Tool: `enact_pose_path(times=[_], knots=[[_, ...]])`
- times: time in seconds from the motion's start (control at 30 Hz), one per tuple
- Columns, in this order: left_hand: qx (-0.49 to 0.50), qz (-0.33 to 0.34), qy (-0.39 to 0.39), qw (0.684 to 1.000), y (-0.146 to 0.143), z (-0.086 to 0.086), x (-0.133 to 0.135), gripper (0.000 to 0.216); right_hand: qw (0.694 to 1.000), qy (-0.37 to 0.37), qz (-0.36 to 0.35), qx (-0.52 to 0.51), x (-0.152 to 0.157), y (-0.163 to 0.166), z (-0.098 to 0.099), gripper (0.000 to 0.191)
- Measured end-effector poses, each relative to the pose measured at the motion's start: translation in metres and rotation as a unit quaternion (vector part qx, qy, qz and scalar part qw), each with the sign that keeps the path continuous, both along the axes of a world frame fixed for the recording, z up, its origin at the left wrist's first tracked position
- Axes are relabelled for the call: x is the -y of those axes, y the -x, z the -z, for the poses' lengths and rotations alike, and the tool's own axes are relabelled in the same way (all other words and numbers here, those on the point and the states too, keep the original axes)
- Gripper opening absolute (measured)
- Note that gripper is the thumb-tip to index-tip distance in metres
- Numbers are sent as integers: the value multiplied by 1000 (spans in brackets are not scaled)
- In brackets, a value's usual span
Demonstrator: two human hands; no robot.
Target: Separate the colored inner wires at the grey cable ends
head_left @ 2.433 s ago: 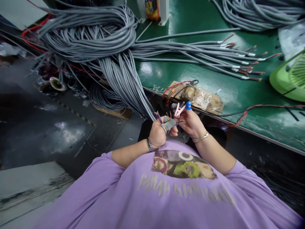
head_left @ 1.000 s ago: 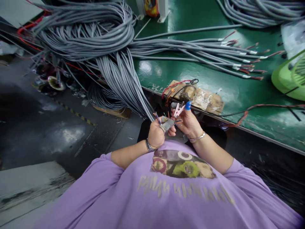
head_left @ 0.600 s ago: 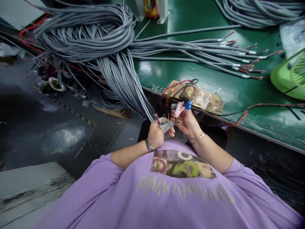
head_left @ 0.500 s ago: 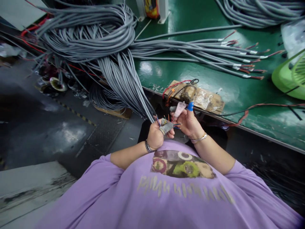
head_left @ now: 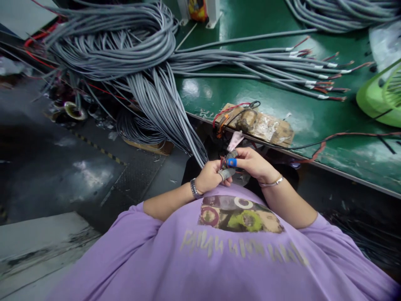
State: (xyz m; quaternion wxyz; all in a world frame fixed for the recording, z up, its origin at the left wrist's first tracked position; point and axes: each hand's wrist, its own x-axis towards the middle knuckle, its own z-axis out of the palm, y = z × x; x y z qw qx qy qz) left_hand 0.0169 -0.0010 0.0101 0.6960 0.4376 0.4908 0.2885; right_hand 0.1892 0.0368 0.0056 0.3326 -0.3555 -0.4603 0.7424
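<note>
My left hand [head_left: 210, 177], with a taped finger and a wristwatch, is closed around the end of a grey cable [head_left: 193, 142] whose thin coloured wires stick out by the fingertips. My right hand [head_left: 253, 163], with a blue fingertip cover and a bracelet, is curled over the same wire ends and holds a small pink clip tool [head_left: 234, 140] that points up. Both hands meet just below the edge of the green table [head_left: 275, 104], close to my purple shirt.
A big bundle of grey cables [head_left: 119, 46] drapes off the table's left end toward the floor. Stripped cable ends [head_left: 313, 79] lie across the table. A taped wooden block [head_left: 263, 125] with red and black leads sits at the table edge. A green fan [head_left: 380, 94] stands at right.
My right hand has dropped and turned inward, so its blue fingertip now touches my left hand's fingers. The pink tool went from spread open to closed. My left hand has sunk slightly.
</note>
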Motion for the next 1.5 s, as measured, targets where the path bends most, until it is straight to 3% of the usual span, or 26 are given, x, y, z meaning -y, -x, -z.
enact_pose_path(times=[0.13,0.33,0.47,0.53,0.73,0.93,1.17,1.5], knots=[[-2,9,7,1000,1,4,-2,38,999,-38,21,25,4,-3,-1,36],[62,-115,-11,991,-3,11,-3,43,996,-21,81,19,13,-7,12,49],[78,-119,-14,990,-7,10,-5,44,976,-43,214,-15,26,10,16,34],[77,-97,-13,992,-5,8,-6,44,971,-52,234,-16,29,15,16,32],[22,-5,-33,999,6,9,-3,40,983,-40,182,10,22,17,14,35],[66,-94,-1,993,5,16,3,44,980,-17,196,17,18,19,13,41],[96,-162,25,982,-1,10,1,50,979,-13,205,-6,23,19,18,37],[79,-150,12,986,0,11,3,45,987,2,163,3,15,22,14,35]])
